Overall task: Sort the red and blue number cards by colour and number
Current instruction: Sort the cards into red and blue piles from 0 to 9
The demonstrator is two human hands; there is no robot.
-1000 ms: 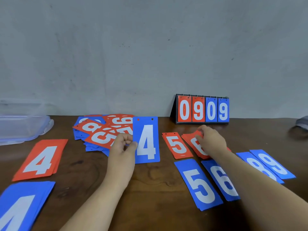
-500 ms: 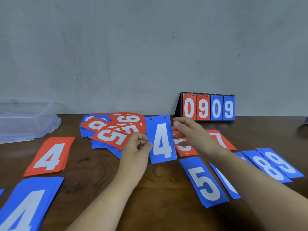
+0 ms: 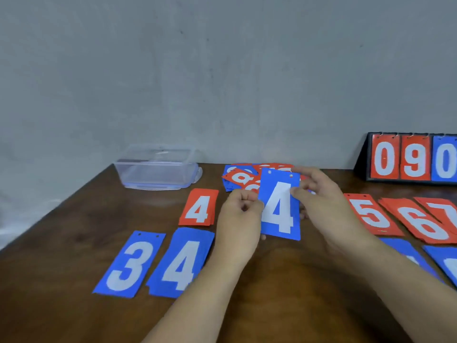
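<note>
At the far left of the wooden surface (image 3: 74, 243) stands one clear plastic box (image 3: 158, 167), close to the wall. Nearer to me lies one blue 3 card (image 3: 128, 264). Just beside it is the blue 4 pile (image 3: 181, 263), with the red 4 pile (image 3: 199, 207) behind that. Farther back sits the loose heap (image 3: 243, 178) of red and blue cards, too jumbled to count.

In the middle is the step in hand. One blue 4 card (image 3: 280, 209) is held upright above the surface, in front of the heap. The left hand (image 3: 241, 214) has its grip pinched on the card's left edge, fingers curled tight. The right hand (image 3: 319, 194) grasps the right edge, thumb on the face and fingers behind the top corner. I take this to be a card bound for its pile. The next move calls for carrying it down and to the left onto the blue 4 pile. One hand would need to let go so the card can be laid flat, face up and squared with the others.

To the right lie three red piles in order: the red 5 pile (image 3: 371, 214), the red 6 pile (image 3: 420, 224) and the red 7 pile (image 3: 442, 211), the last two overlapping. Nearer to me, two blue cards (image 3: 405, 251) show past the right forearm, their numbers hidden. At the back right, the scoreboard (image 3: 410, 157) shows three panels before the edge cuts it off: two red and one blue. With the heap unsorted, I judge the sorting roughly midway.
</note>
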